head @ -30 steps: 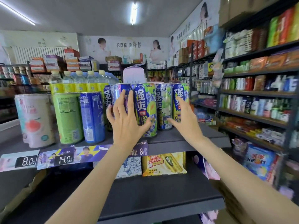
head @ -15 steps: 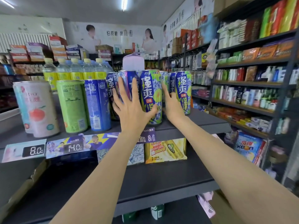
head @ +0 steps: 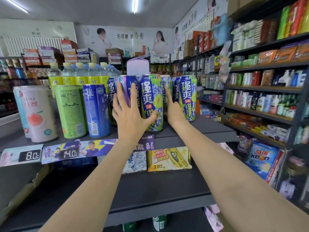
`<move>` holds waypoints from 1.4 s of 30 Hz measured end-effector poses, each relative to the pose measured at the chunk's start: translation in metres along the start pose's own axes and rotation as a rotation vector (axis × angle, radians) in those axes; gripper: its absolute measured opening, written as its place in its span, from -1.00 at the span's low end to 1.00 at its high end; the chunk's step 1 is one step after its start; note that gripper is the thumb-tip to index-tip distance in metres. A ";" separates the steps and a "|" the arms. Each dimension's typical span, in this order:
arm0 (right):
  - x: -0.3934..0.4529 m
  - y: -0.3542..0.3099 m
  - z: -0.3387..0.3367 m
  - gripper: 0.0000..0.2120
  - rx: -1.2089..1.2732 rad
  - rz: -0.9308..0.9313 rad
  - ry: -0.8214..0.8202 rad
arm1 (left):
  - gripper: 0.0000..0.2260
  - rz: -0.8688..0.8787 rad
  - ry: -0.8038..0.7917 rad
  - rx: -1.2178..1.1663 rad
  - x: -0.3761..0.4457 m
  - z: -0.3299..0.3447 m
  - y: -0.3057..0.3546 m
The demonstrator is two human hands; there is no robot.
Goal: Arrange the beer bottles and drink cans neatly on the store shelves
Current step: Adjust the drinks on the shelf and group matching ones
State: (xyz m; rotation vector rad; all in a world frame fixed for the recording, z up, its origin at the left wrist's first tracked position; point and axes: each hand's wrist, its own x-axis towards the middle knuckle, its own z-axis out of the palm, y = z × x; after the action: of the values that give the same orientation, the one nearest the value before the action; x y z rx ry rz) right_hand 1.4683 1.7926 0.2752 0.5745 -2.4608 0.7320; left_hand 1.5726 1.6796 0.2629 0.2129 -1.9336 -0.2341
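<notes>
Packed cans [head: 151,102] block 12 o'clock; bare top shelf [head: 212,128] at 2 o'clock; lower shelf [head: 150,186] open at 6.

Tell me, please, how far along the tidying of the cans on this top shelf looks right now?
Partly done. The pink can, green can and blue can stand upright along the shelf edge. In hand: the left hand and right hand press the bunched Strong cans. Left: spacing that cluster evenly.

Right hand [head: 173,111] slid in between green can [head: 151,102] and neighbour.
</notes>
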 end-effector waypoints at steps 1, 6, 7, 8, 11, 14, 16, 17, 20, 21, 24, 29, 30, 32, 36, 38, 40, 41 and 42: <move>0.000 0.000 0.000 -0.07 0.013 0.001 -0.008 | -0.17 -0.004 -0.005 0.000 0.000 -0.001 0.000; -0.001 0.008 -0.004 -0.11 0.289 0.061 -0.105 | -0.17 -0.003 -0.025 -0.010 -0.002 -0.004 0.002; -0.004 0.012 -0.008 -0.12 0.369 0.058 -0.115 | -0.17 -0.004 -0.028 -0.010 -0.002 -0.005 0.002; -0.008 0.016 -0.013 -0.13 0.440 0.047 -0.115 | -0.17 -0.007 -0.030 -0.010 -0.002 -0.005 0.003; -0.026 0.024 -0.028 -0.15 0.592 -0.003 -0.113 | -0.16 -0.021 -0.043 -0.014 -0.003 -0.006 0.005; -0.046 0.019 -0.043 -0.21 0.705 -0.074 -0.255 | -0.18 -0.021 -0.043 -0.063 -0.003 -0.009 0.007; -0.055 0.008 -0.042 -0.18 0.718 -0.113 -0.341 | -0.27 -0.046 -0.020 -0.190 -0.003 -0.011 0.006; -0.056 0.002 -0.039 -0.14 0.690 -0.122 -0.347 | -0.34 -0.086 -0.009 -0.283 -0.002 -0.013 0.005; -0.057 -0.015 -0.029 -0.06 0.665 -0.079 -0.285 | -0.43 -0.163 0.011 -0.424 -0.001 -0.014 0.003; -0.056 -0.018 -0.026 -0.06 0.687 -0.049 -0.259 | -0.42 -0.162 0.010 -0.420 -0.001 -0.014 0.002; -0.052 -0.017 -0.019 -0.11 0.668 0.028 -0.154 | -0.36 -0.144 0.004 -0.398 -0.002 -0.012 -0.002; -0.038 0.002 -0.021 -0.07 0.378 0.136 -0.043 | -0.33 -0.168 0.002 -0.462 -0.002 -0.012 -0.004; -0.037 0.006 -0.022 -0.08 0.356 0.148 -0.030 | -0.32 -0.184 0.001 -0.492 -0.001 -0.012 -0.004; -0.036 0.009 -0.023 -0.10 0.369 0.156 -0.004 | -0.28 -0.216 -0.005 -0.544 -0.001 -0.014 -0.006; -0.032 0.004 -0.023 -0.22 0.296 0.171 0.038 | -0.22 -0.272 -0.039 -0.606 0.001 -0.017 -0.009; -0.029 0.000 -0.023 -0.27 0.259 0.184 0.048 | -0.22 -0.277 -0.052 -0.630 0.001 -0.018 -0.010; -0.027 -0.002 -0.022 -0.29 0.221 0.210 0.045 | -0.22 -0.278 -0.067 -0.631 0.000 -0.020 -0.010; -0.026 -0.002 -0.021 -0.31 0.212 0.223 0.047 | -0.22 -0.279 -0.073 -0.626 -0.001 -0.020 -0.011; -0.025 -0.003 -0.020 -0.34 0.209 0.232 0.048 | -0.22 -0.277 -0.080 -0.620 -0.001 -0.021 -0.011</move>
State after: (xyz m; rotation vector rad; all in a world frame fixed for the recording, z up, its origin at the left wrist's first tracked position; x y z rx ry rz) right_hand 1.4963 1.8085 0.2764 0.3429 -2.4483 1.0916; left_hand 1.5929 1.6678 0.2664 0.0551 -1.8124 -1.0166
